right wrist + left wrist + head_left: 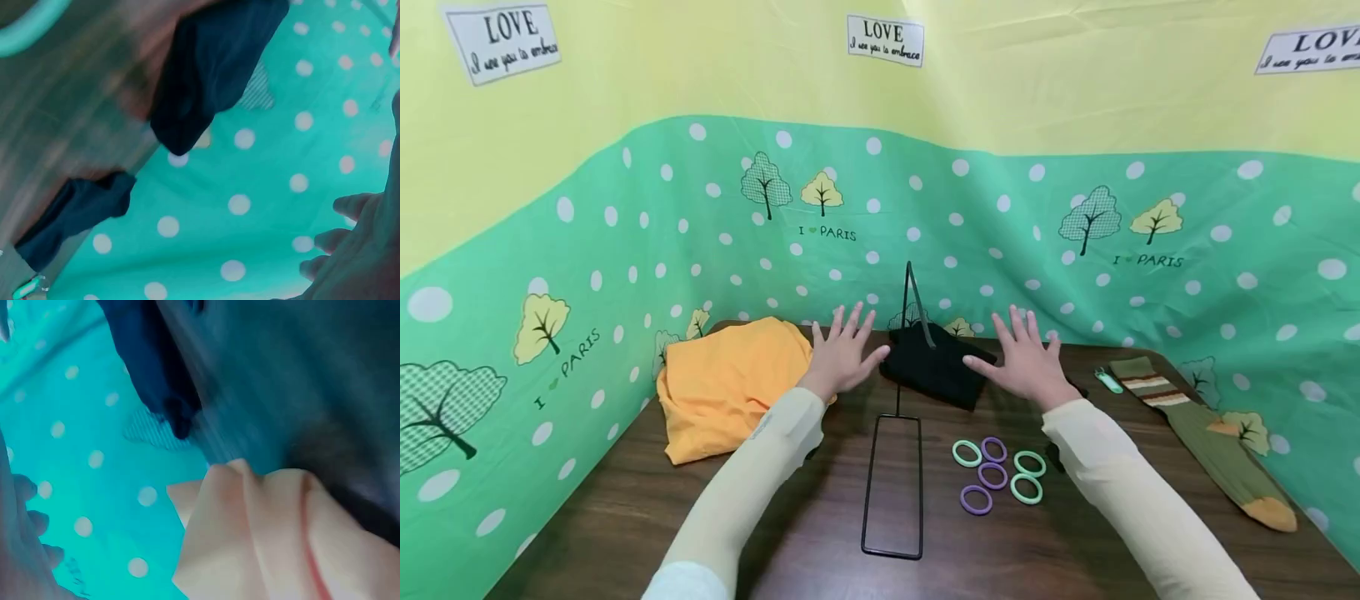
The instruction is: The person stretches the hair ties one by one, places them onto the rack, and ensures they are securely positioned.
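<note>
My left hand (pixel 841 358) is raised with its fingers spread, holding nothing; it is nearest to an orange cloth (pixel 730 387) heaped at the left. My right hand (pixel 1028 362), also spread and holding nothing, is to the right of a folded black cloth (pixel 936 371). Between the hands a black wire stand (pixel 921 492) has a rectangular base and an upright with a slanting arm. Green rings (pixel 1026 489) and purple rings (pixel 976 500) lie flat to the right of that base. The right wrist view shows a smaller black cloth (pixel 75 212), mostly hidden by the right hand in the head view.
An olive sock (pixel 1210 442) with striped cuff and orange toe lies along the table's right side. Beside its cuff is a small light-green object (pixel 1107 381). A green and yellow printed curtain (pixel 880 183) encloses the dark wooden table (pixel 820 533) behind and at both sides.
</note>
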Tool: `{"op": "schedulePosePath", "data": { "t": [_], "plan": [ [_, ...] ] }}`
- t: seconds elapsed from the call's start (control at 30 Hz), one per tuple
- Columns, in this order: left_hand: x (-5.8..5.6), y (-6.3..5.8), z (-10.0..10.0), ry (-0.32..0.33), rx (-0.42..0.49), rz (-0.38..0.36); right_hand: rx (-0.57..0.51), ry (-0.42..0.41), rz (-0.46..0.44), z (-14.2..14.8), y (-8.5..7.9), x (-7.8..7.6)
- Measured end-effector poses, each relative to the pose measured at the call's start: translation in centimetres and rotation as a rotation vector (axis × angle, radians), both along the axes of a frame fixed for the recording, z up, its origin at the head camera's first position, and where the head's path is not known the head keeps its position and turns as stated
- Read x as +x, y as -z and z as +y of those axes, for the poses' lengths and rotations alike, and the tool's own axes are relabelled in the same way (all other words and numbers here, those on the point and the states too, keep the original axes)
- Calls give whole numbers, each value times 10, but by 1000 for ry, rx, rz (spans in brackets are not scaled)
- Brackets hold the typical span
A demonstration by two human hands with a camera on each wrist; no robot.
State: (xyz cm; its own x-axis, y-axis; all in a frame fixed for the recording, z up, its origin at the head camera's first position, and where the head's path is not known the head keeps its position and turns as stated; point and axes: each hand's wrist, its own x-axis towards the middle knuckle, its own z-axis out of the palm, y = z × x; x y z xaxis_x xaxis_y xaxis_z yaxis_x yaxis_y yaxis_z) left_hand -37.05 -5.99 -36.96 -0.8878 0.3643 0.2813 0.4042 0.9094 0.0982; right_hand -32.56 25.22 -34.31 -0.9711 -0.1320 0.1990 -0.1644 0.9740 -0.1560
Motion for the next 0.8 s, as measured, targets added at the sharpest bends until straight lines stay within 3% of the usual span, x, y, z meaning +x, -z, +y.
{"op": "schedulePosePath", "data": {
  "t": [0.27, 0.37, 0.47, 0.6, 0.8],
  "plan": [
    [63, 12, -8, 124, -65, 24, -18, -124, 28, 2, 19, 58],
    [86, 19, -10, 165, -116, -26, -31, -176, 53, 3, 29, 79],
    [107, 25, -12, 209, -169, -109, -63, -223, 19, 4, 37, 97],
    [134, 30, -13, 258, -220, -215, -116, -284, -93, 1, 46, 111],
    [159, 40, -12, 286, -284, -268, -143, -404, -164, -6, 61, 120]
  ]
}}
